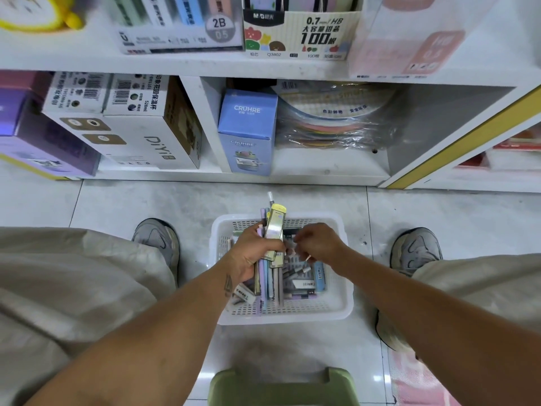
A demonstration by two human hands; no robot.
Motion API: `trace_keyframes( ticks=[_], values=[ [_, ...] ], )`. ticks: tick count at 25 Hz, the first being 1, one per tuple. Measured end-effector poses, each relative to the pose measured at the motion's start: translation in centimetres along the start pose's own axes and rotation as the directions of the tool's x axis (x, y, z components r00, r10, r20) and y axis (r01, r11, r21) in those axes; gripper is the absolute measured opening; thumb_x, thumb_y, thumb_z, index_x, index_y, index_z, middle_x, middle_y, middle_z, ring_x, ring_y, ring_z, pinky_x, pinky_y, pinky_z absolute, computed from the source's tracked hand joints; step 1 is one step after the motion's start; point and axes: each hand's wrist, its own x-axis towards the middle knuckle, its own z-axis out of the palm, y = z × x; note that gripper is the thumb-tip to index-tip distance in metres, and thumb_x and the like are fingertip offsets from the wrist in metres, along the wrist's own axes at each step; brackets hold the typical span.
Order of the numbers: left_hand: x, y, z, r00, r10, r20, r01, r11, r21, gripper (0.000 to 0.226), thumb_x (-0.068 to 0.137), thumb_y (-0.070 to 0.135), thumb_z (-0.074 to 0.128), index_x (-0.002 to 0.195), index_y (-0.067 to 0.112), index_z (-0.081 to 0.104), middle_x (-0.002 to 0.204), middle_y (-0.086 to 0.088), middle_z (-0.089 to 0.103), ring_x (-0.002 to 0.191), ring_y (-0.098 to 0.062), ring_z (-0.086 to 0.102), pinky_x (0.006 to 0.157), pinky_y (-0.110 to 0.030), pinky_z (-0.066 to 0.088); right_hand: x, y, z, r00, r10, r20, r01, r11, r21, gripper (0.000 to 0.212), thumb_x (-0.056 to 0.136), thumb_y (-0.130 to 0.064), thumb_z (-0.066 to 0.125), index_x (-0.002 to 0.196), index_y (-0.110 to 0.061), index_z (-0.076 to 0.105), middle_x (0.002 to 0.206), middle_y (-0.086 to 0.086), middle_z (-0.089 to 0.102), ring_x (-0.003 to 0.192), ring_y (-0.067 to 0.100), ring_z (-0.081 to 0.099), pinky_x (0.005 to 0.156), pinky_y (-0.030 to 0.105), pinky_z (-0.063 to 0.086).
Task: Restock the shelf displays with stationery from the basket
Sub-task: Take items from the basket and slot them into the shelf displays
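Holding pens (pixel 270 276) in left grip (pixel 251 253) over basket (pixel 336 313) w/ stationery; right grip (pixel 314 244) unclear.

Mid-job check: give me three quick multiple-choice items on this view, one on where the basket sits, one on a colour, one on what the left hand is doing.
1. Where is the white basket?
A. on the floor between the person's shoes
B. on the lower shelf
C. on the green stool

2. What colour is the CRUHRE box?
A. red
B. blue
C. black

3. What is the left hand doing?
A. resting flat on the floor
B. hanging idle with nothing in it
C. gripping a bundle of pens and lead cases

Answers: 1 A, it stands on the tiles between both shoes; 2 B, its faces are light blue; 3 C, its fingers curl round the bundle above the basket.
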Motion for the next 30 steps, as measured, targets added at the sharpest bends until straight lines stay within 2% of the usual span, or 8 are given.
trace_keyframes(
  ticks=[3,6,8,11,15,17,22,30],
  values=[
    [-0.7,2.7,0.6,0.995,0.031,0.092,-0.031,1.000,0.000,0.043,0.070,-0.015,0.069,0.109,0.001,0.067,0.103,-0.025,0.071,0.093,-0.040,0.068,0.087,-0.048,0.055,-1.7,-3.8,-1.7,0.991,-0.121,0.051,0.109,0.974,0.199,0.018,0.084,0.004,0.061,0.096,-0.006,0.071,0.075,0.014,0.072,0.060,0.021,0.064,0.048,0.024,0.048],
    [-1.9,6.1,1.1,0.987,0.084,0.135,-0.084,0.996,-0.001,0.039,0.071,-0.015,0.067,0.107,0.000,0.068,0.100,-0.023,0.071,0.088,-0.036,0.067,0.086,-0.046,0.054,-3.1,-6.8,-4.2,0.972,-0.228,0.056,0.194,0.916,0.351,0.019,0.089,-0.002,0.058,0.100,-0.010,0.070,0.081,0.005,0.070,0.061,0.016,0.061,0.050,0.024,0.045],
    [-3.1,8.7,1.4,0.982,0.117,0.148,-0.122,0.992,0.026,0.037,0.070,-0.012,0.069,0.105,0.000,0.069,0.097,-0.022,0.072,0.087,-0.034,0.067,0.087,-0.047,0.054,-4.4,-8.5,-5.7,0.956,-0.288,0.050,0.254,0.905,0.341,0.013,0.092,-0.018,0.066,0.102,-0.011,0.069,0.082,0.003,0.070,0.063,0.015,0.061,0.052,0.026,0.045],
    [-5.8,12.7,2.3,0.963,0.150,0.226,-0.160,0.987,0.025,0.036,0.069,-0.013,0.068,0.100,0.005,0.072,0.093,-0.020,0.072,0.077,-0.030,0.069,0.073,-0.041,0.057,-7.6,-11.3,-7.7,0.932,-0.361,-0.045,0.362,0.910,0.204,0.039,0.082,-0.040,0.080,0.099,-0.007,0.068,0.074,0.007,0.068,0.060,0.017,0.061,0.052,0.026,0.048],
    [-10.5,17.5,3.5,0.928,0.186,0.322,-0.187,0.982,-0.027,0.026,0.072,-0.008,0.072,0.090,0.010,0.076,0.089,-0.017,0.073,0.069,-0.026,0.070,0.064,-0.035,0.057,-12.6,-14.8,-10.2,0.884,-0.460,-0.089,0.463,0.829,0.315,0.018,0.083,-0.020,0.081,0.089,-0.006,0.072,0.069,0.006,0.066,0.054,0.014,0.057,0.048,0.023,0.049],
    [-12.7,19.5,4.0,0.923,0.204,0.326,-0.185,0.979,-0.089,0.014,0.075,0.008,0.079,0.089,0.010,0.077,0.086,-0.015,0.072,0.067,-0.024,0.069,0.061,-0.033,0.057,-14.8,-16.3,-11.3,0.867,-0.488,-0.104,0.491,0.795,0.357,0.008,0.087,-0.010,0.076,0.090,-0.003,0.072,0.069,0.009,0.066,0.054,0.014,0.057,0.049,0.022,0.049],
    [-18.0,23.9,4.4,0.893,0.284,0.349,-0.234,0.956,-0.179,0.029,0.083,0.038,0.074,0.093,0.012,0.078,0.087,-0.011,0.074,0.070,-0.019,0.071,0.067,-0.030,0.059,-20.2,-20.0,-13.2,0.820,-0.553,-0.151,0.551,0.689,0.472,0.013,0.089,-0.001,0.070,0.101,0.005,0.067,0.072,0.014,0.063,0.054,0.017,0.056,0.049,0.023,0.050],
    [-22.0,29.5,4.1,0.875,0.356,0.330,-0.287,0.928,-0.239,0.029,0.087,0.031,0.069,0.101,0.006,0.075,0.087,-0.015,0.074,0.066,-0.023,0.071,0.059,-0.032,0.058,-23.5,-24.7,-15.9,0.763,-0.624,-0.169,0.606,0.597,0.526,0.028,0.088,0.003,0.069,0.115,0.008,0.059,0.075,0.013,0.071,0.055,0.015,0.062,0.048,0.021,0.051]
  ],
)
